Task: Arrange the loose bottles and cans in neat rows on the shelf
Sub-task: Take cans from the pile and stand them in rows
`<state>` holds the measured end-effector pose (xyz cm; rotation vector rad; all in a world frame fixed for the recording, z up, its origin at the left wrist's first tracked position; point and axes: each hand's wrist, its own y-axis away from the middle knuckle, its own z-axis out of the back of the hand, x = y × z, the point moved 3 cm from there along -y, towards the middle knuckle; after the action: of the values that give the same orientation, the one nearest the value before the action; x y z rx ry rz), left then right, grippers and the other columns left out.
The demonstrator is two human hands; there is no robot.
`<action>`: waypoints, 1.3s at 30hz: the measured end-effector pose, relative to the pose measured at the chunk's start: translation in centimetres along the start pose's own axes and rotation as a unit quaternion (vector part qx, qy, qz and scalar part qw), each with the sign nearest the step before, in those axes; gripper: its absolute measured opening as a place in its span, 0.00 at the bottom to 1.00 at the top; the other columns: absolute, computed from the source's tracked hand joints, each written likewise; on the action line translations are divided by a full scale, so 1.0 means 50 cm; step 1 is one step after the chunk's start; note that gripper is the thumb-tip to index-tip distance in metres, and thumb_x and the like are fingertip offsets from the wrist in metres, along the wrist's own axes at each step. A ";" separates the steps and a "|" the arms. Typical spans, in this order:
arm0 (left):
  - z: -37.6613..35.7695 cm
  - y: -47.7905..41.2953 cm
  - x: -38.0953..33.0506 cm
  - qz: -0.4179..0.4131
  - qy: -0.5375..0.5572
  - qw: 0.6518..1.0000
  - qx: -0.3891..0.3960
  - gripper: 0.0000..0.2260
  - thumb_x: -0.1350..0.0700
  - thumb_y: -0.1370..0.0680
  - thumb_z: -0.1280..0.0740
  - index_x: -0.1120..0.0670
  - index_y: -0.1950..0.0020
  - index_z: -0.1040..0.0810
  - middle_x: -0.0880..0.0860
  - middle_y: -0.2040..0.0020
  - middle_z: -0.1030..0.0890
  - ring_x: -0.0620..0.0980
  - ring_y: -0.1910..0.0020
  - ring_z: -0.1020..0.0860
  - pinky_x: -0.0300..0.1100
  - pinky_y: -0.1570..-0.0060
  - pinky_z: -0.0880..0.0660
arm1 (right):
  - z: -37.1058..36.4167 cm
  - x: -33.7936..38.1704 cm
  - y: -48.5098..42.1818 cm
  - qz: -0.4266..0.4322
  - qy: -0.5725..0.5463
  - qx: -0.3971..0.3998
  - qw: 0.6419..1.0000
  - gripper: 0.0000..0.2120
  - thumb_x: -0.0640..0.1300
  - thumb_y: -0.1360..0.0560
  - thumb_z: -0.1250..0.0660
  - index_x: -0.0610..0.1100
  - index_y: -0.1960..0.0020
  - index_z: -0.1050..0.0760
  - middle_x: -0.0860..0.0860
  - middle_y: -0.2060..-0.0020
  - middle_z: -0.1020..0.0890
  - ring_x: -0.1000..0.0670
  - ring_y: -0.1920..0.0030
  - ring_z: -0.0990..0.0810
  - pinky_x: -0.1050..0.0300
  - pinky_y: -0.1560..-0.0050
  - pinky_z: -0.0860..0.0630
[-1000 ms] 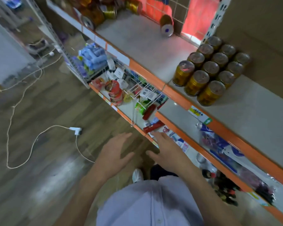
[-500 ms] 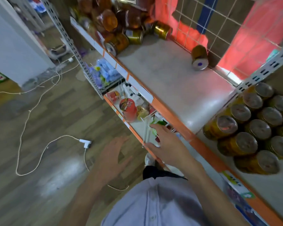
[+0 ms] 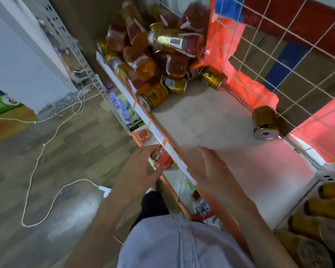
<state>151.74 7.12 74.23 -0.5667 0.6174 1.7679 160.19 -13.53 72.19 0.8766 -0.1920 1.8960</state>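
Shelf (image 3: 211, 117): a pile (image 3: 153, 51) of bottles and cans is heaped at its left end, most on their sides. Right hand (image 3: 211, 171) is over the front edge, fingers (image 3: 203, 154) spread, holding nothing. Left hand (image 3: 137, 176) is off the shelf, also spread and empty. Lone can (image 3: 264, 120) lies on its side against the back grid (image 3: 278, 45), base facing front, ahead-right of the right hand, which is the nearer.

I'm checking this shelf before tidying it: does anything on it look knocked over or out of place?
Yes. At the far end of the shelf, bottles and cans lie in a jumbled heap, tipped over one another. A lone gold can lies on its side beside the wire grid at the back.
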 end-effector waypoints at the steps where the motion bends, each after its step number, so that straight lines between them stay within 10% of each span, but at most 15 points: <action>1: 0.012 -0.040 -0.005 -0.003 -0.001 1.000 0.001 0.25 0.50 0.23 0.30 0.47 0.27 0.32 0.42 0.35 0.29 0.41 0.37 0.30 0.35 0.40 0.35 | 0.008 -0.003 -0.020 -0.012 -0.003 -0.013 1.000 0.30 0.53 0.23 0.32 0.50 0.24 0.37 0.53 0.29 0.30 0.52 0.31 0.30 0.62 0.39 0.36; 14: 0.088 -0.455 0.020 -0.068 -0.220 0.973 0.008 0.30 0.59 0.32 0.23 0.60 0.32 0.28 0.63 0.41 0.24 0.67 0.43 0.27 0.59 0.46 0.26 | 0.067 0.055 -0.254 -0.171 -0.048 -0.107 0.978 0.29 0.52 0.24 0.29 0.51 0.26 0.35 0.51 0.31 0.28 0.49 0.31 0.29 0.60 0.37 0.34; 21: 0.061 -0.478 0.009 -0.119 -0.226 0.963 0.088 0.26 0.57 0.35 0.21 0.62 0.40 0.23 0.63 0.52 0.21 0.65 0.57 0.21 0.51 0.66 0.24 | 0.201 -0.055 -0.253 -0.319 0.038 -0.303 0.897 0.23 0.54 0.27 0.28 0.43 0.38 0.26 0.44 0.42 0.23 0.41 0.40 0.25 0.54 0.44 0.30; 25: 0.007 -0.449 -0.027 -0.179 -0.158 0.954 0.182 0.27 0.53 0.34 0.22 0.59 0.38 0.23 0.60 0.48 0.21 0.63 0.50 0.22 0.53 0.62 0.22 | 0.219 -0.124 -0.245 -0.435 0.079 -0.352 0.825 0.27 0.51 0.25 0.28 0.40 0.32 0.32 0.39 0.36 0.27 0.35 0.38 0.26 0.43 0.41 0.26; 35: -0.087 -0.477 -0.134 -0.261 -0.100 0.941 0.191 0.28 0.47 0.25 0.29 0.58 0.30 0.31 0.58 0.36 0.27 0.59 0.37 0.28 0.50 0.42 0.26 | 0.212 -0.142 -0.235 -0.434 0.108 -0.354 0.821 0.25 0.55 0.23 0.29 0.43 0.33 0.30 0.39 0.36 0.30 0.33 0.45 0.22 0.41 0.46 0.24; 39: -0.090 -0.479 -0.129 -0.266 -0.083 0.945 0.171 0.28 0.46 0.28 0.26 0.57 0.33 0.27 0.57 0.39 0.24 0.58 0.42 0.24 0.49 0.49 0.23 | 0.213 -0.139 -0.234 -0.433 0.123 -0.351 0.821 0.26 0.56 0.24 0.28 0.42 0.34 0.29 0.39 0.39 0.27 0.33 0.44 0.22 0.42 0.48 0.25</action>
<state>176.81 5.31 72.12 -0.2989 0.5705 1.1523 176.87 -18.02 72.66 0.1253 -0.2532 0.9238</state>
